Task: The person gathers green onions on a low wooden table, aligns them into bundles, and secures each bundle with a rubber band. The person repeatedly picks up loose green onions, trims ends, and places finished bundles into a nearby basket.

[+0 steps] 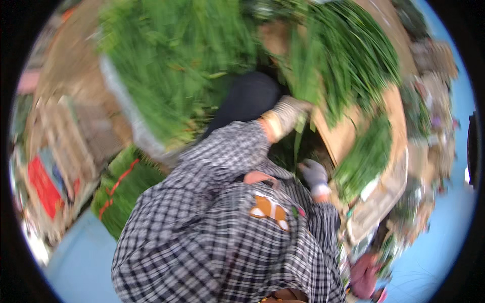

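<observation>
My left hand [288,115], in a striped pale work glove, is closed around a small bunch of flat green leaves [306,72], which look like garlic chives. Loose leaf ends hang below that hand. My right hand [313,175], in a grey-white glove, is lower and nearer my body, with its fingers curled. One thin leaf hangs close to its fingertips; blur hides whether it grips it. On a wooden board [339,127] to the right lie a large heap of long leaves [356,53] and a smaller bunch [365,149].
A big pile of chive-like leaves [178,49] lies on pale plastic sheeting [123,98], beside my dark-clothed knee [254,94]. Behind my left arm is a bundle with red ties [129,189]. Wooden slats [68,140] are farther left. A pale tray [379,212] and another person [363,276] are at right.
</observation>
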{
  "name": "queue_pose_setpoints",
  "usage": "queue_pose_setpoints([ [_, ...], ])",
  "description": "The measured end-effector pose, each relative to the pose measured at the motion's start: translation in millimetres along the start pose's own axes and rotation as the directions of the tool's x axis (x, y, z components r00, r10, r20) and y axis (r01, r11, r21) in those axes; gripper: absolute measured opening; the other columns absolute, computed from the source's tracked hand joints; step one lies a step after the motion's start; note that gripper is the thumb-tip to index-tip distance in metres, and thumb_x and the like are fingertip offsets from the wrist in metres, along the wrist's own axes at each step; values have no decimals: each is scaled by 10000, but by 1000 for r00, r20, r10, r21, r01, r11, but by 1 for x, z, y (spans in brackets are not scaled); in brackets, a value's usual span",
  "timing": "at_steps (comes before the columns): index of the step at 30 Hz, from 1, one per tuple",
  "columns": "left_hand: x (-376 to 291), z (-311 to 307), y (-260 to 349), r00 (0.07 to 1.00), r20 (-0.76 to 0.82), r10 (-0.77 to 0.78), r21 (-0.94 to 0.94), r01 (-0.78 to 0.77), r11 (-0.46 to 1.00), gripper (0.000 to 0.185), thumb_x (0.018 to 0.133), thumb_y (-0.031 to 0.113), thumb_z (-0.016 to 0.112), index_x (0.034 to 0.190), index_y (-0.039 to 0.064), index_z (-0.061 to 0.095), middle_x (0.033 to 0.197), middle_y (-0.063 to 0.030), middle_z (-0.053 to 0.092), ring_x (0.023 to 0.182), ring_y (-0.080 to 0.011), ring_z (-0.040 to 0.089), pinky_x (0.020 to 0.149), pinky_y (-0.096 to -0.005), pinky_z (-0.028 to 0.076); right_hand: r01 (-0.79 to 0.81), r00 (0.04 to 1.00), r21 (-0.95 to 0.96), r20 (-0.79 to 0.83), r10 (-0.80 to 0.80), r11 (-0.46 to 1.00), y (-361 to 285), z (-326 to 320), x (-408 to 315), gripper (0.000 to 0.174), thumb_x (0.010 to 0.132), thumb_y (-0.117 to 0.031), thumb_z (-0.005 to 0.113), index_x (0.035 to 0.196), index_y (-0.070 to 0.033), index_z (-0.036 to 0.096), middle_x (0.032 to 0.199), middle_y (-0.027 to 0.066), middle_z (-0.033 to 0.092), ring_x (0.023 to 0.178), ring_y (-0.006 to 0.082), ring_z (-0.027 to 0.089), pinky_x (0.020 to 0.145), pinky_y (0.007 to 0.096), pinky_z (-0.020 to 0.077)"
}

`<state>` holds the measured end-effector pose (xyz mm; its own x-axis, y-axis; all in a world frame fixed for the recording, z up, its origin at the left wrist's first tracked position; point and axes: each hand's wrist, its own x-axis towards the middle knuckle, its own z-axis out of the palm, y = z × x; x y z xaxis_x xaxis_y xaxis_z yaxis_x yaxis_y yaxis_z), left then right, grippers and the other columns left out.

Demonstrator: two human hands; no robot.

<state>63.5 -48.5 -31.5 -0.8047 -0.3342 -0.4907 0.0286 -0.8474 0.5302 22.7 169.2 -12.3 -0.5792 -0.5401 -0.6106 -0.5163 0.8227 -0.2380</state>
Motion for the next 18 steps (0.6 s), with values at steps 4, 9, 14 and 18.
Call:
queue_pose_setpoints([
  [4, -2, -9, -12, 985, 114, 131, 153, -148, 977, 85, 715, 101, 701, 705, 17, 702, 659, -61, 636, 565, -139, 562, 527, -289, 457, 323, 942, 879, -333, -34, 350, -47, -14, 28, 268, 888, -53, 568, 1137, 46, 557, 1119, 130, 616, 1027, 200, 557, 924, 300, 432],
  [9, 21, -9, -38, 984, 176, -29, 239, -15, 971, 61, 713, 91, 696, 765, 66, 714, 712, -53, 661, 616, -146, 595, 566, -293, 477, 104, 989, 873, -142, 44, 476, -64, -28, 57, 382, 921, -198, 535, 1215, 43, 507, 1022, 111, 598, 889, 176, 555, 762, 301, 479],
  [14, 28, -10, -43, 953, 273, -130, 235, 65, 970, 125, 711, 81, 691, 826, 116, 726, 765, -45, 685, 667, -152, 629, 604, -297, 498, 11, 999, 936, -21, 24, 351, -52, -33, 43, 322, 950, -230, 487, 1182, -8, 515, 983, 54, 577, 838, 153, 542, 678, 287, 471],
  [18, 2, -24, -31, 829, 473, 299, 427, -513, 745, 162, 732, 105, 694, 889, 83, 731, 808, -73, 706, 712, -162, 658, 646, -309, 517, -23, 998, 984, 32, -46, 179, -39, -24, 41, 336, 976, -260, 397, 1203, -44, 520, 1101, 74, 593, 969, 175, 572, 815, 306, 472],
])
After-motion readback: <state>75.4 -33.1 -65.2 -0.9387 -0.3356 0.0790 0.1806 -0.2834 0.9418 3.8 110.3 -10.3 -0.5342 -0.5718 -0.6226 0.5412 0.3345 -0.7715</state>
